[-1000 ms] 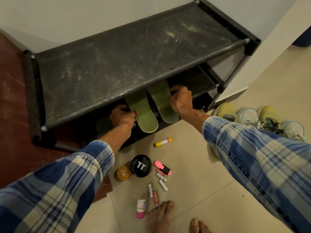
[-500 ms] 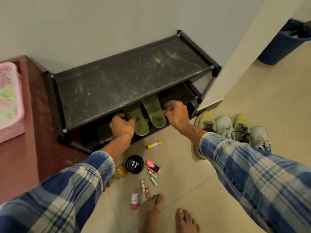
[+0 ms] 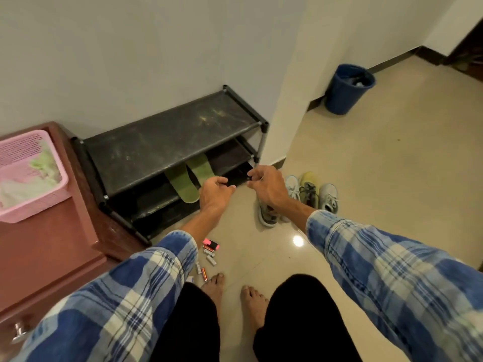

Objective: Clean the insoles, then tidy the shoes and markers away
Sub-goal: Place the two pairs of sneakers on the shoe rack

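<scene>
**Hands off the insoles, head pulled back**

Both hands have let go of the insoles and come away from the rack as I straighten up, and the view has widened with me.

Seen from the head camera, my left hand [image 3: 214,193] and right hand [image 3: 266,189] hang apart in front of the shoe rack [image 3: 170,137]. Their fingers are loosely curled and hold nothing. The two green insoles [image 3: 183,185] lie side by side on the rack's middle level, with their near ends poking out past the front edge.

I judge the insoles dealt with and the shoes next. To do that well, I would reach right and take the shoes in matched pairs. Then I would set them on a free level without knocking the overhanging insoles.

- **Insoles:** two.
- **Shoes:** four shoes [image 3: 308,185] stand on the floor [image 3: 366,178] right of the rack, one partly under my right forearm.
- **Markers:** one pink marker [image 3: 211,244] lies below my left hand. About five small sticks [image 3: 211,260] lie beside it, too small to name. More may be hidden under my arm.
- **Other things:** one pink basket [image 3: 31,176] sits on the cabinet [image 3: 52,244], and one blue bin [image 3: 349,87] stands by the wall.
</scene>
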